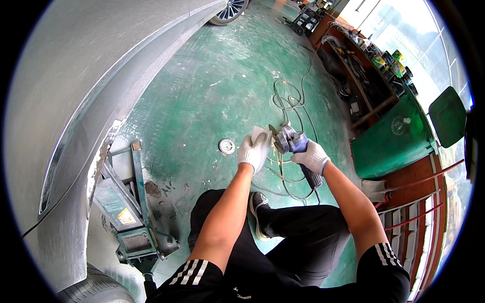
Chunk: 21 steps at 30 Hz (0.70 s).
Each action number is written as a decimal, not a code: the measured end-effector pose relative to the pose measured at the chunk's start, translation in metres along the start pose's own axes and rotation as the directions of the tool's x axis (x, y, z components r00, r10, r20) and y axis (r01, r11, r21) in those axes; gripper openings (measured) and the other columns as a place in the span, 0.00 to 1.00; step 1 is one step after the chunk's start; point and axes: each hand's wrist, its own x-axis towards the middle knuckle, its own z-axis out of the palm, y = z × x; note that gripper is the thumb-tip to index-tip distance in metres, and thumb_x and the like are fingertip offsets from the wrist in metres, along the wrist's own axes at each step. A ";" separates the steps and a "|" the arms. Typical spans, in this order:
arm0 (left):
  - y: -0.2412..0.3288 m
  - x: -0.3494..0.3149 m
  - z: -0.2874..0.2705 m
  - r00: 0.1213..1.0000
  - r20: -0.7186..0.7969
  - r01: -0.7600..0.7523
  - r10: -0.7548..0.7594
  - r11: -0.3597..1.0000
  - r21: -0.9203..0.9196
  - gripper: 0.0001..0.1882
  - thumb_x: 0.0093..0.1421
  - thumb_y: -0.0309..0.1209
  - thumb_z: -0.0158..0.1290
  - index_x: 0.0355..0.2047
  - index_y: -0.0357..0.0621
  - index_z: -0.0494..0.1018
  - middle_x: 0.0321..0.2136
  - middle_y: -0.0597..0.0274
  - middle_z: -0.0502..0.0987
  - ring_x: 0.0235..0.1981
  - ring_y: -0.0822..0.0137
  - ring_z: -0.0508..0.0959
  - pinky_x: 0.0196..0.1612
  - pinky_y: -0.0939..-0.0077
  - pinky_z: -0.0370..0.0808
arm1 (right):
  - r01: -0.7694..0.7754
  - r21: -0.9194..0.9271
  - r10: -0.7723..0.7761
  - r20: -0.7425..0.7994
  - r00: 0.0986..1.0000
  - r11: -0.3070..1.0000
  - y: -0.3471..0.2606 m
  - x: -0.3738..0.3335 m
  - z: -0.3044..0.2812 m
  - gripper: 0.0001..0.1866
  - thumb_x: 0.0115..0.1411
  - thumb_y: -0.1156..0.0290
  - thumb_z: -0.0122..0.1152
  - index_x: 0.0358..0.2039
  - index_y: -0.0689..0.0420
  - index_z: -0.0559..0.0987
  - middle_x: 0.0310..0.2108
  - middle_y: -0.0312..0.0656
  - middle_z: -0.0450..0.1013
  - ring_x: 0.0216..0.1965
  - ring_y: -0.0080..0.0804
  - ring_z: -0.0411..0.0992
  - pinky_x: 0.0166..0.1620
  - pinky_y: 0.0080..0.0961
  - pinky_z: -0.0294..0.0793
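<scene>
Both my hands wear white knitted gloves and are held out over the floor. My left hand (253, 152) is closed on a small pale flat piece (260, 132), its material unclear. My right hand (313, 158) grips an angle grinder (297, 142) with a blue and grey body. The grinder's head is turned toward my left hand, close to the pale piece. On the floor to the left of my left hand lies a round whitish disc (227, 146).
A silver car body (96, 65) with a damaged sill fills the left side. A floor jack (136, 242) stands beneath it. Loops of grey cable (301, 98) cross the green floor. To the right are a green wheeled bin (394, 141), a shovel (374, 191) and a cluttered workbench (361, 76).
</scene>
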 end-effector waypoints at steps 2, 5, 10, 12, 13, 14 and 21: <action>0.006 -0.003 -0.002 1.000 -0.003 -0.014 0.014 0.997 0.071 0.36 0.61 0.62 0.59 0.40 0.34 0.79 0.38 0.37 0.84 0.40 0.42 0.83 0.45 0.53 0.77 | 0.002 -0.029 -0.002 -0.017 1.000 1.000 0.005 0.000 0.000 0.35 0.45 0.51 0.76 0.47 0.66 0.80 0.42 0.55 0.82 0.45 0.47 0.81 0.51 0.37 0.79; 0.013 -0.006 -0.006 1.000 0.003 -0.031 0.031 0.986 0.164 0.35 0.61 0.61 0.59 0.40 0.34 0.80 0.37 0.37 0.83 0.40 0.41 0.83 0.45 0.53 0.77 | -0.004 -0.051 0.003 -0.025 1.000 0.999 0.008 -0.001 -0.002 0.36 0.44 0.52 0.76 0.47 0.67 0.80 0.41 0.57 0.82 0.45 0.48 0.81 0.51 0.37 0.79; 0.015 -0.005 -0.009 1.000 0.017 -0.027 0.024 0.980 0.199 0.35 0.63 0.61 0.58 0.43 0.35 0.79 0.39 0.39 0.84 0.42 0.45 0.84 0.46 0.55 0.78 | -0.013 -0.065 0.012 -0.024 1.000 0.998 0.007 -0.007 -0.006 0.37 0.43 0.52 0.77 0.47 0.68 0.80 0.41 0.57 0.82 0.44 0.48 0.82 0.51 0.37 0.79; 0.019 -0.009 -0.007 0.998 0.033 0.055 -0.058 0.996 0.073 0.35 0.65 0.61 0.56 0.47 0.36 0.78 0.41 0.42 0.84 0.42 0.50 0.84 0.46 0.57 0.79 | -0.032 -0.066 0.031 -0.017 0.999 0.997 0.012 -0.009 -0.005 0.37 0.43 0.52 0.76 0.47 0.68 0.80 0.41 0.56 0.82 0.43 0.47 0.82 0.51 0.37 0.79; 0.014 -0.005 -0.006 0.993 0.053 0.106 -0.102 0.990 -0.094 0.35 0.67 0.62 0.55 0.49 0.36 0.77 0.43 0.45 0.83 0.43 0.52 0.84 0.47 0.58 0.79 | -0.033 -0.067 0.032 -0.014 0.999 0.997 0.012 -0.009 -0.005 0.37 0.43 0.52 0.76 0.47 0.68 0.80 0.41 0.55 0.82 0.43 0.46 0.82 0.51 0.37 0.79; 0.004 0.001 -0.002 0.987 0.080 0.157 -0.140 0.954 -0.257 0.36 0.68 0.62 0.54 0.51 0.37 0.76 0.44 0.48 0.83 0.44 0.54 0.84 0.48 0.59 0.80 | -0.023 -0.046 0.023 -0.001 1.000 0.999 0.012 -0.007 -0.004 0.37 0.43 0.52 0.76 0.47 0.68 0.81 0.40 0.55 0.82 0.43 0.46 0.82 0.50 0.37 0.79; -0.031 0.016 0.013 0.959 0.238 0.269 -0.151 0.745 -0.611 0.39 0.68 0.64 0.54 0.61 0.40 0.70 0.49 0.57 0.80 0.47 0.61 0.81 0.50 0.60 0.81 | -0.042 0.047 0.037 0.097 0.995 0.998 0.017 -0.001 0.000 0.35 0.43 0.51 0.75 0.45 0.67 0.82 0.39 0.52 0.82 0.42 0.43 0.82 0.50 0.36 0.79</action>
